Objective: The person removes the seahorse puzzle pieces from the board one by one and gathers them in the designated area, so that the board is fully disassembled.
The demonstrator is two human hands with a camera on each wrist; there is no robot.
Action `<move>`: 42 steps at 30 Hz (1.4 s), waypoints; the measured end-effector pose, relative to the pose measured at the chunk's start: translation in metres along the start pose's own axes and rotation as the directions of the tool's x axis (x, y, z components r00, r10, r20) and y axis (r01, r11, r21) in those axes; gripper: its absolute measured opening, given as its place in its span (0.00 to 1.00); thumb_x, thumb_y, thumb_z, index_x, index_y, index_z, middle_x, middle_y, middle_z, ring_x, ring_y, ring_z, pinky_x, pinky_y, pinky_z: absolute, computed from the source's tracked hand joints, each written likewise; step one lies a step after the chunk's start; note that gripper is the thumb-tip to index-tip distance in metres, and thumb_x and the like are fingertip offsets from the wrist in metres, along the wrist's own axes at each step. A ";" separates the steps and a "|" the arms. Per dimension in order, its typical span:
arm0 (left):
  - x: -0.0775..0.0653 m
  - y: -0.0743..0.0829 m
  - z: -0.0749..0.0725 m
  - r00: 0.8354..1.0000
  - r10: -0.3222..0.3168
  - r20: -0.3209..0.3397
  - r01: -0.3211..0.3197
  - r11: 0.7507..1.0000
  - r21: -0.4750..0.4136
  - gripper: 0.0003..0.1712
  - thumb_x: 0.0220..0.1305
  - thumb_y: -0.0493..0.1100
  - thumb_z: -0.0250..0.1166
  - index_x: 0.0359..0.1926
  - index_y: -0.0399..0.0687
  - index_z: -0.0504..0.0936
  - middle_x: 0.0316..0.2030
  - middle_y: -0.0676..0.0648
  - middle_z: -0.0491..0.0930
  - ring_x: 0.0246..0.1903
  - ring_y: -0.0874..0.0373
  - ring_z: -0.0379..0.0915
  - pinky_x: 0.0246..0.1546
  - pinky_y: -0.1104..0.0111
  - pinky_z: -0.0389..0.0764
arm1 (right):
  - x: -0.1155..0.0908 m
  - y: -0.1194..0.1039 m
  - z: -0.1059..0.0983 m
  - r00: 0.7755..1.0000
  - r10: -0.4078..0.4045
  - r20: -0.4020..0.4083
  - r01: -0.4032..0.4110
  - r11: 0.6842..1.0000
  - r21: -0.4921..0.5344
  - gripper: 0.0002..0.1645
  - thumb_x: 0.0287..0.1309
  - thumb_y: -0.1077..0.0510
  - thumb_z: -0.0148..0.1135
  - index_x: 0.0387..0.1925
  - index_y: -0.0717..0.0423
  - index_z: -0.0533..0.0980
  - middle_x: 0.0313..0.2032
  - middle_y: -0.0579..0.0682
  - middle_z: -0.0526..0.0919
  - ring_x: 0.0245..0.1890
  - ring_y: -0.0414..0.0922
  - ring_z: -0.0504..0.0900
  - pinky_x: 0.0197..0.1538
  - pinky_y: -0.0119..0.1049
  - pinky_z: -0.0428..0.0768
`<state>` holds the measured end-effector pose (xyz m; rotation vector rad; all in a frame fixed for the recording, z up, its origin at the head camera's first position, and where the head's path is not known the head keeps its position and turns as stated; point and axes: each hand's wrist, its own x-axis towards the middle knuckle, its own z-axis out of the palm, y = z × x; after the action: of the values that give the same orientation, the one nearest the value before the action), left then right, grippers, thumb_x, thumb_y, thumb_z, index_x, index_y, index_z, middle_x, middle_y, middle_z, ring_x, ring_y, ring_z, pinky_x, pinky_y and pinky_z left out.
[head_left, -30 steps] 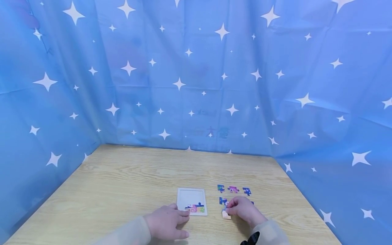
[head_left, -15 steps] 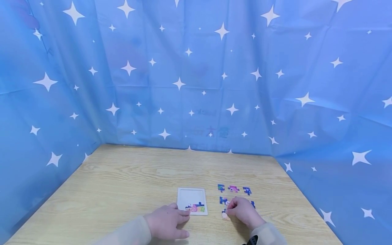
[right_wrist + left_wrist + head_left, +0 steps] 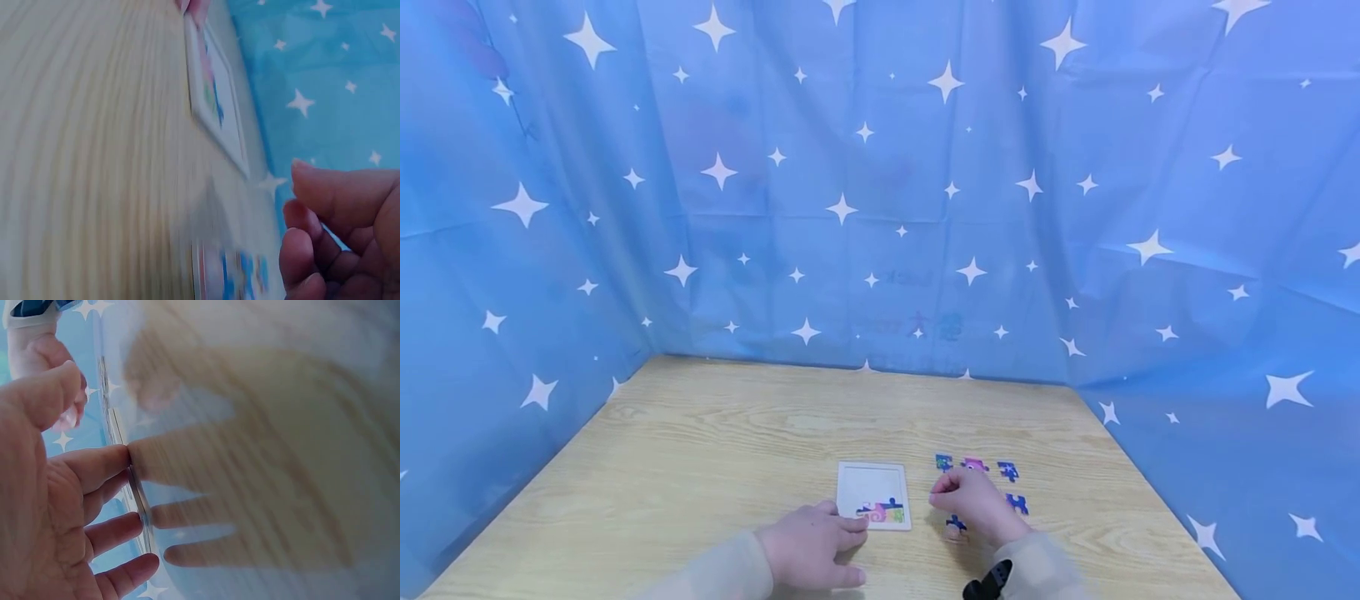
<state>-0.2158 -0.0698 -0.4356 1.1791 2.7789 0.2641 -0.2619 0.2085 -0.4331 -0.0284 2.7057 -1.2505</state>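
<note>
In the head view my left hand [image 3: 811, 543] lies at the lower left of a small white puzzle tray [image 3: 872, 464], fingers stretched out and touching its near edge. Several joined puzzle pieces [image 3: 880, 512], pink, yellow and dark blue, fill the tray's near part. The left wrist view shows my left hand's straight fingers [image 3: 122, 531] along the tray's edge. Right of the tray, my right hand [image 3: 977, 504] hovers over loose puzzle pieces, fingers bent, thumb near the index finger. In the right wrist view nothing shows between these fingertips [image 3: 303, 181]. A blue-and-pale piece [image 3: 955, 527] lies just below it.
More loose pieces lie beyond the right hand: a green-and-blue one [image 3: 943, 462], a pink one [image 3: 975, 463] and a blue one [image 3: 1007, 471]. Another blue piece [image 3: 1017, 503] lies right of the hand. A blue starry curtain [image 3: 880, 208] encloses the wooden table [image 3: 737, 417].
My right hand has moved up and left, away from the blue-and-pale piece, which now lies uncovered. It now covers the spot where another blue piece showed. My left hand stays at the tray.
</note>
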 end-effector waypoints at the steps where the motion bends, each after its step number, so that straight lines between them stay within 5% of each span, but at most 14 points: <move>1: 0.000 0.000 0.000 1.000 0.001 -0.001 -0.001 1.000 0.001 0.36 0.61 0.71 0.53 0.62 0.56 0.76 0.64 0.60 0.69 0.44 0.67 0.65 0.43 0.72 0.72 | 0.001 -0.004 0.003 1.000 -0.017 0.013 0.017 1.000 0.015 0.06 0.56 0.58 0.68 0.31 0.54 0.78 0.32 0.48 0.78 0.32 0.46 0.72 0.34 0.38 0.69; 8: 0.001 0.000 0.002 1.000 0.017 -0.019 -0.016 0.999 0.034 0.36 0.62 0.70 0.53 0.62 0.55 0.76 0.64 0.59 0.69 0.47 0.64 0.66 0.46 0.70 0.73 | 0.012 -0.026 0.033 0.985 -0.138 0.100 0.124 0.984 0.128 0.06 0.55 0.59 0.68 0.33 0.57 0.80 0.33 0.47 0.79 0.35 0.45 0.74 0.40 0.39 0.71; 14: 0.002 -0.001 0.003 0.999 0.034 -0.028 -0.033 0.998 0.049 0.36 0.62 0.70 0.53 0.62 0.55 0.76 0.63 0.58 0.70 0.45 0.65 0.66 0.43 0.71 0.73 | 0.017 -0.041 0.052 0.978 -0.148 0.146 0.121 0.977 0.176 0.06 0.56 0.61 0.67 0.35 0.60 0.80 0.32 0.48 0.80 0.34 0.44 0.75 0.43 0.42 0.71; 19: 0.003 -0.002 0.003 0.999 0.040 -0.012 -0.040 0.999 0.027 0.36 0.63 0.70 0.52 0.62 0.54 0.76 0.63 0.59 0.70 0.42 0.66 0.64 0.39 0.72 0.71 | 0.019 -0.042 0.061 0.978 -0.122 0.172 0.084 0.974 0.211 0.09 0.51 0.68 0.67 0.37 0.63 0.80 0.30 0.51 0.79 0.29 0.44 0.76 0.36 0.37 0.73; 29: -0.001 -0.003 -0.002 0.998 0.067 0.016 -0.067 0.998 0.009 0.34 0.66 0.68 0.51 0.64 0.55 0.75 0.64 0.59 0.69 0.44 0.66 0.65 0.43 0.71 0.74 | 0.024 -0.036 0.070 0.977 -0.164 0.138 0.156 0.985 0.068 0.12 0.40 0.71 0.72 0.30 0.60 0.81 0.28 0.48 0.76 0.30 0.43 0.72 0.34 0.35 0.71; 42: 0.002 -0.001 -0.004 0.998 0.051 0.035 -0.052 0.999 0.015 0.32 0.65 0.68 0.52 0.61 0.57 0.78 0.62 0.61 0.71 0.43 0.65 0.66 0.43 0.70 0.74 | 0.021 -0.039 0.069 0.975 -0.145 0.166 0.143 0.989 0.019 0.11 0.42 0.68 0.73 0.30 0.55 0.80 0.29 0.48 0.77 0.31 0.45 0.73 0.35 0.39 0.71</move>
<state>-0.2189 -0.0693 -0.4323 1.2478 2.7294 0.2244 -0.2739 0.1292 -0.4507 -0.3199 2.5933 -1.2345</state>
